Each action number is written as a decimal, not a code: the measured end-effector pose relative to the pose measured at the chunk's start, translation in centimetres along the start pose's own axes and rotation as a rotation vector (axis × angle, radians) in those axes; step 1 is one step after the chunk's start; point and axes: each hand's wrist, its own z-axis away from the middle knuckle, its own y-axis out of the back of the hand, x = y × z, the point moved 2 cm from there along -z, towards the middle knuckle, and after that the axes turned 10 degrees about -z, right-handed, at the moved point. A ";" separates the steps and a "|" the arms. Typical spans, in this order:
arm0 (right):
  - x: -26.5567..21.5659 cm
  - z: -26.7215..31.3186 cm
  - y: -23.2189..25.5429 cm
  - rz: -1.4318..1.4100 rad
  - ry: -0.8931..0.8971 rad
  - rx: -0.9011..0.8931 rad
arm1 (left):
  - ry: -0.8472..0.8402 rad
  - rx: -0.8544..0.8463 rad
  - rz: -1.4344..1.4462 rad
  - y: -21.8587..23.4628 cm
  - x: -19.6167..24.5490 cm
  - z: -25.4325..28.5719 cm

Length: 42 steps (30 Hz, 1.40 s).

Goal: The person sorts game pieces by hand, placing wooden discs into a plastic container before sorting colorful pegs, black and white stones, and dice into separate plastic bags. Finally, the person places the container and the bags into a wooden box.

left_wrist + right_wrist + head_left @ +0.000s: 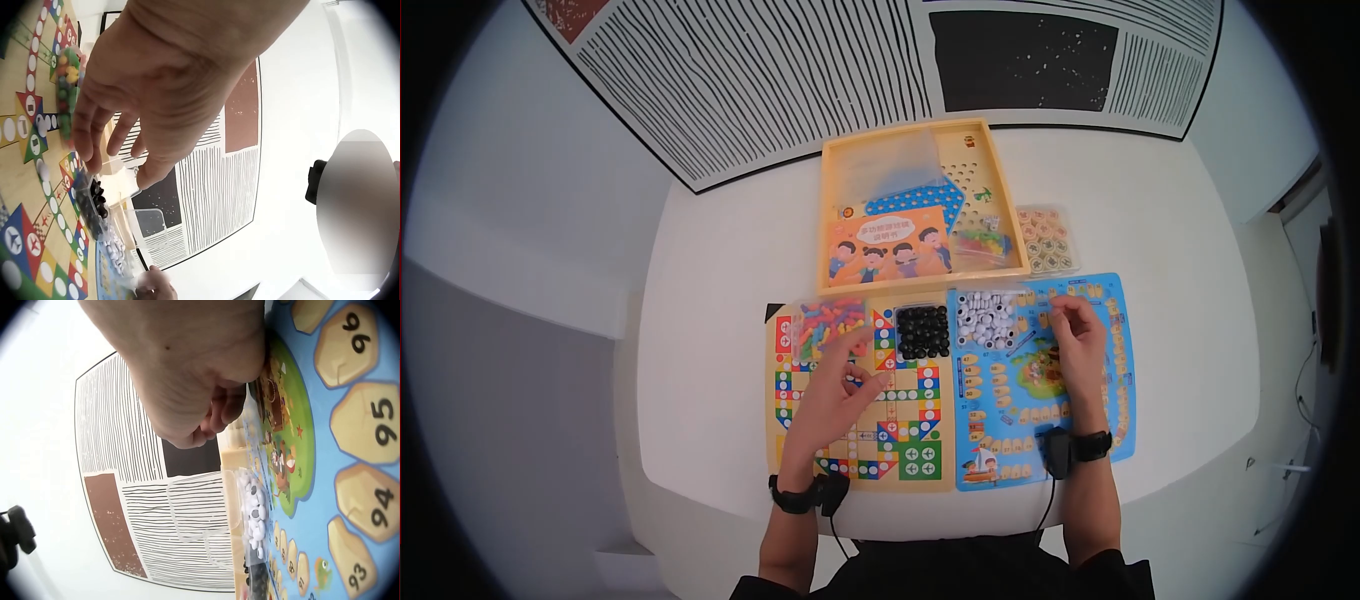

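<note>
My left hand (832,398) hovers over the flying-chess board (860,440), its fingers apart and loosely bent. In the left wrist view nothing shows between its thumb and fingers. Its fingertips overlap the clear box of coloured pegs (825,322) in the head view. To their right stands an uncovered box of black pieces (923,332). Beside that is a box of white pieces (987,320) with dark marks. My right hand (1081,345) is above the blue numbered board (1100,420), right of the white pieces, fingers loosely curled. No object shows in it; its fingertips are partly hidden.
A shallow wooden box (830,215) behind the boards holds an orange booklet (890,247), a blue star-shaped board and small bagged pieces. Right of it sits a clear box of round wooden discs (1046,240). A striped panel (770,85) stands at the table's back.
</note>
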 end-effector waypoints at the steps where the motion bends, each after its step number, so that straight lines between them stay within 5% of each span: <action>1: 0.0 0.0 0.0 -0.006 0.001 0.014 | -0.036 0.032 -0.015 0.1 0.3 -0.6; 7: 0.2 0.0 0.0 0.001 0.008 0.010 | -0.152 0.134 0.020 0.2 1.7 -4.8; 14: -0.1 0.0 -0.3 0.019 0.005 0.009 | -0.164 0.063 -0.135 -0.3 3.5 -7.8; 20: -0.5 0.1 -0.4 0.050 0.004 0.012 | -0.229 0.187 -0.266 0.1 3.3 -6.0; 32: -0.7 0.1 -0.5 0.063 0.003 -0.001 | -0.362 0.105 -0.683 -2.4 1.8 -5.0; 34: -0.8 0.1 -0.5 0.056 0.001 -0.001 | -0.547 0.105 -0.716 -2.3 2.2 -5.5; 42: -0.7 0.1 -0.6 0.067 -0.010 -0.001 | -0.368 -0.080 -0.550 -2.3 1.8 -6.4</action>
